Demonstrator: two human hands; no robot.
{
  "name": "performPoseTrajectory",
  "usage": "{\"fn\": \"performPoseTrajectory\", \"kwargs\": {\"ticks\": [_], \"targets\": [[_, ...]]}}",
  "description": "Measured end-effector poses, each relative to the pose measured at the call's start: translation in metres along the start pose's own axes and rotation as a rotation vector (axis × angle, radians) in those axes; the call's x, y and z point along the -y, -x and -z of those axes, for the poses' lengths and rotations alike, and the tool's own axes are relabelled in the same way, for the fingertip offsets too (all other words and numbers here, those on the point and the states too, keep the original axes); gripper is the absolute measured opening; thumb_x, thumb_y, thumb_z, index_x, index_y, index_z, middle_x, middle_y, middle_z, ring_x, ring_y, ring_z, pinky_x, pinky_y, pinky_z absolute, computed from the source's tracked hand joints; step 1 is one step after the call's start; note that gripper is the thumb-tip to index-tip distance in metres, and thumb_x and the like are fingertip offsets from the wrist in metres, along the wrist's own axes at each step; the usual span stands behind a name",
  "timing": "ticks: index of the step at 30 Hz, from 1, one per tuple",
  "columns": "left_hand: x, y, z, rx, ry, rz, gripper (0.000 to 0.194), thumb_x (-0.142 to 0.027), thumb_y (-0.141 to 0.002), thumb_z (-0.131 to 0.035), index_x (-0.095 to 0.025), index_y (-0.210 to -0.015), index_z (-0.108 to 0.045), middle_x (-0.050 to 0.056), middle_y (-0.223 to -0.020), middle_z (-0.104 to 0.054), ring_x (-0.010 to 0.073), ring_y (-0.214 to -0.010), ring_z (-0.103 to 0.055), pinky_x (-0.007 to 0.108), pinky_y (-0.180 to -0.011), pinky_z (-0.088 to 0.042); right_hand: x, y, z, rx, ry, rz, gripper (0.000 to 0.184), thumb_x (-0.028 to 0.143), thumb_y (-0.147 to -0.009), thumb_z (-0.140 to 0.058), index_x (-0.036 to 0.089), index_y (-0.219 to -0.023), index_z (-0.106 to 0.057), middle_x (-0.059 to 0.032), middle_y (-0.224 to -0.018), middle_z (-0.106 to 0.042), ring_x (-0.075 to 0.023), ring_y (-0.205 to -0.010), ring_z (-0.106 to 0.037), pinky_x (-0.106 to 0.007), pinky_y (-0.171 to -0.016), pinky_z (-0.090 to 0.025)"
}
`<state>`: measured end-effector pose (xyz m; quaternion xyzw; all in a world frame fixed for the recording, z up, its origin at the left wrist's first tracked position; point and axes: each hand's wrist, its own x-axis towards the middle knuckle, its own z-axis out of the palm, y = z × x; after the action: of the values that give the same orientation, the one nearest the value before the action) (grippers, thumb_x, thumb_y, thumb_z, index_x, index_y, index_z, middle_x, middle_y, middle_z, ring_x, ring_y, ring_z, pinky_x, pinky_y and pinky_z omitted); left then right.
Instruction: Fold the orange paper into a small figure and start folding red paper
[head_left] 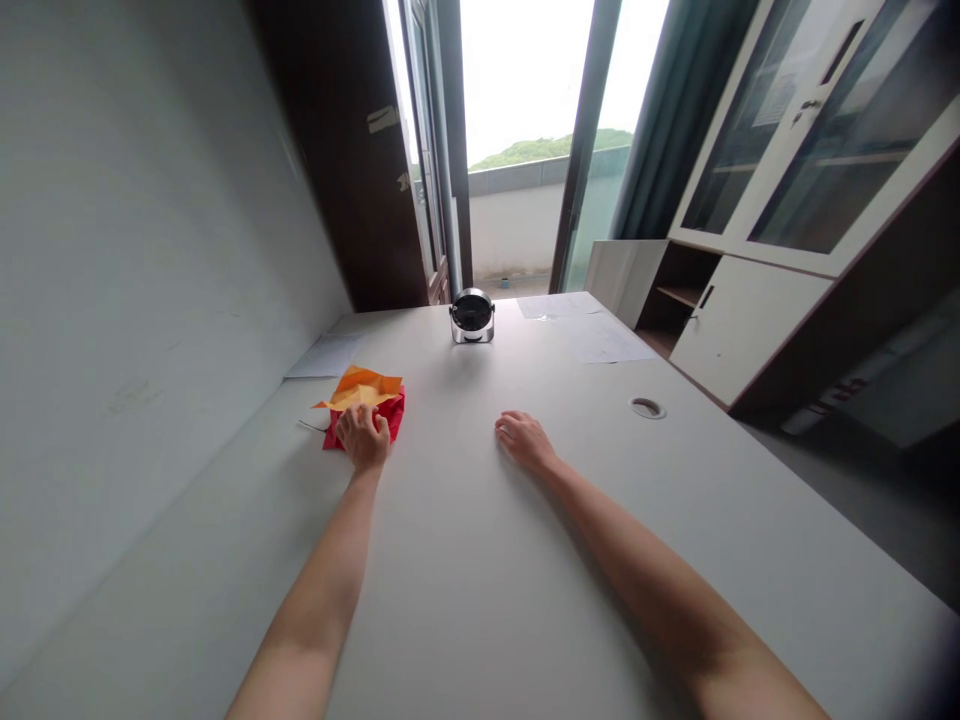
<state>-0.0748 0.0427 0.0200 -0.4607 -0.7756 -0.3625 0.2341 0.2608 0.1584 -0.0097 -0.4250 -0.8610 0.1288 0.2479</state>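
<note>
Orange sheet (369, 384), red sheet (395, 411); left hand (364, 436) on both

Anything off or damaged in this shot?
Yes: pale ragged patches mark the dark panel, maybe peeled tape or chipped finish; one lower cabinet door hangs open while its neighbour is shut. The orange sheet at the left hand looks rumpled, which may be normal. No spill visible.

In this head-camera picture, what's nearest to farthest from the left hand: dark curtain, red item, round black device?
1. Red item, right at the left hand.
2. Round black device, ahead and right, on the table.
3. Dark curtain, farther right, beyond the table.
</note>
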Motion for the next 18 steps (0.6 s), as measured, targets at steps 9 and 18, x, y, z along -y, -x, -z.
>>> {"fn": "performPoseTrajectory", "kwargs": {"ticks": [9,18], "targets": [[0.008,-0.001,-0.01,0.074,-0.039,0.01,0.04,-0.024,-0.088,-0.05,-0.017,-0.126,-0.059,0.015,-0.119,-0.066,0.032,-0.115,-0.057,0.05,-0.107,-0.033,-0.001,0.001,-0.002,-0.011,-0.027,-0.008,0.019,0.03,-0.094,-0.054,0.026,-0.103,-0.07,-0.0051,-0.125,-0.066,-0.0218,-0.117,-0.057,-0.036,-0.103,-0.041],[-0.044,0.018,0.003,0.312,0.141,-0.222,0.027,-0.024,-0.092,-0.046,-0.022,-0.11,-0.066,0.011,-0.113,-0.065,0.0308,-0.113,-0.055,0.048,-0.103,-0.039,0.002,0.002,0.003,0.018,0.023,-0.011,0.022,0.031,-0.095,-0.051,0.026,-0.106,-0.07,-0.0059,-0.128,-0.064,-0.0225,-0.117,-0.057,-0.037,-0.102,-0.042]]}}
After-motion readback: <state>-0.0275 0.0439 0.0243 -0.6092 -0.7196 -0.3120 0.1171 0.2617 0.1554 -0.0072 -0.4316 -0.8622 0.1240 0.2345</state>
